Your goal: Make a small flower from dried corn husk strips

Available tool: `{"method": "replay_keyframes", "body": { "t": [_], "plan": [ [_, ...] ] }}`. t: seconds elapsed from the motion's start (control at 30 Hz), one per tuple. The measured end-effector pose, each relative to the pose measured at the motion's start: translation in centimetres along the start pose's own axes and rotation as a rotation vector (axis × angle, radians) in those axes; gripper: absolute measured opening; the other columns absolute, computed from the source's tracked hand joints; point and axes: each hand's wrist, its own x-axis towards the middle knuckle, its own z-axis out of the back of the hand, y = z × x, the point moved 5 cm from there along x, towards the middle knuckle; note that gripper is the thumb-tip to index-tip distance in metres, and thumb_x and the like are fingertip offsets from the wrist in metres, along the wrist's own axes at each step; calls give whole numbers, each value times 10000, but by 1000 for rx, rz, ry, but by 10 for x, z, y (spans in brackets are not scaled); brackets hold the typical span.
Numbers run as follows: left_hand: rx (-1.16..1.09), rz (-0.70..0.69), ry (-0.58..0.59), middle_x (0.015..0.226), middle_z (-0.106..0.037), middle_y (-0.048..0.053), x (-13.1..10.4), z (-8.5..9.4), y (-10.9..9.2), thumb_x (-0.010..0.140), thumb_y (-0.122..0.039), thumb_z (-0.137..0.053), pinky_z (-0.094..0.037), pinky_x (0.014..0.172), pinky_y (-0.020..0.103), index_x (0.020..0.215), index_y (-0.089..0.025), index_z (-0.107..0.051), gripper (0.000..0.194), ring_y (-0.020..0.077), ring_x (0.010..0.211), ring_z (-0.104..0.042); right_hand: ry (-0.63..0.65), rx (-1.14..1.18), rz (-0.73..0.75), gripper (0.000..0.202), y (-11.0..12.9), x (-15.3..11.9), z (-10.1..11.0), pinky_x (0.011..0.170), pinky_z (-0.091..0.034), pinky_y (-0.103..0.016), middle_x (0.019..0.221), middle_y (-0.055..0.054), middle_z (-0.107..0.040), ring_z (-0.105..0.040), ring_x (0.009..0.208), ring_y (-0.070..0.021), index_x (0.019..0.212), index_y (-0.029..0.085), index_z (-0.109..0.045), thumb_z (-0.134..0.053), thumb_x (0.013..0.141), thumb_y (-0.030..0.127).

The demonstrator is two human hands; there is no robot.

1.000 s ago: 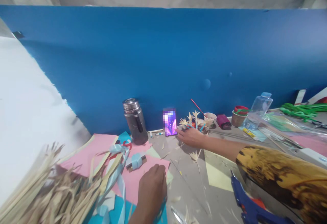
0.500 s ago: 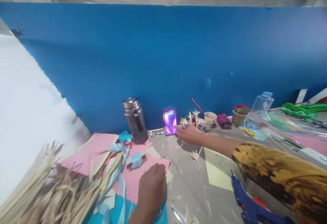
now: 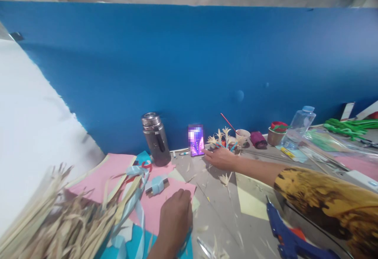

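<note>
My right hand (image 3: 220, 159) reaches forward, its index finger stretched to the lower right edge of a lit phone (image 3: 197, 142) leaning on the blue wall. No object shows in that hand. Pale husk flowers with blue stems (image 3: 226, 140) stand just behind it, and a single husk flower (image 3: 225, 179) lies below it. My left hand (image 3: 176, 213) rests on pink paper (image 3: 150, 213) with its fingers curled under. Whatever it may hold is hidden. Past its fingers lies a roll of light blue ribbon (image 3: 157, 185).
A dark thermos (image 3: 156, 140) stands near the wall. Dried husks (image 3: 73, 219) are heaped at left. A blue glue gun (image 3: 288, 231) lies at front right. Behind are a paper cup (image 3: 243, 137), a clear bottle (image 3: 299, 129) and green pipe cleaners (image 3: 348, 127).
My right hand has lowered slightly, with its fingertip still at the phone's lower right edge, and the sleeve has shifted a little right and down. The left hand stays in place.
</note>
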Motion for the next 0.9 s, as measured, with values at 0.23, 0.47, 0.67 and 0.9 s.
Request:
{"method": "replay_keyframes", "body": {
  "t": [0.23, 0.47, 0.67, 0.9],
  "plan": [
    [6, 7, 26, 773, -670, 26, 0, 1, 0, 925, -107, -485, -357, 639, 303, 790, -212, -634, 227, 180, 735, -638, 35, 11, 0, 303, -3, -1, -6, 538, -501, -323, 1520, -241, -449, -701, 698, -201, 1151, 105, -618, -447, 903, 73],
    [7, 21, 43, 787, -677, 30, 0, 2, 0, 934, -111, -476, -356, 650, 305, 797, -211, -639, 236, 183, 745, -646, 38, 4, -6, 311, -4, 5, -1, 547, -512, -329, 1551, -232, -409, -710, 712, -207, 1167, 107, -614, -440, 910, 80],
    [13, 42, 89, 805, -683, 31, 1, 0, 1, 936, -120, -486, -351, 652, 311, 813, -213, -647, 224, 192, 762, -650, 32, 15, -16, 315, -6, 12, -4, 582, -532, -335, 1556, -247, -393, -722, 741, -212, 1176, 98, -621, -475, 897, 82],
    [14, 65, 137, 841, -692, 35, 1, -1, 1, 925, -113, -498, -356, 660, 317, 840, -208, -665, 210, 201, 803, -655, 28, 29, -16, 296, -9, 9, -7, 607, -528, -323, 1549, -228, -415, -715, 760, -203, 1155, 109, -635, -485, 901, 79]
  ]
}}
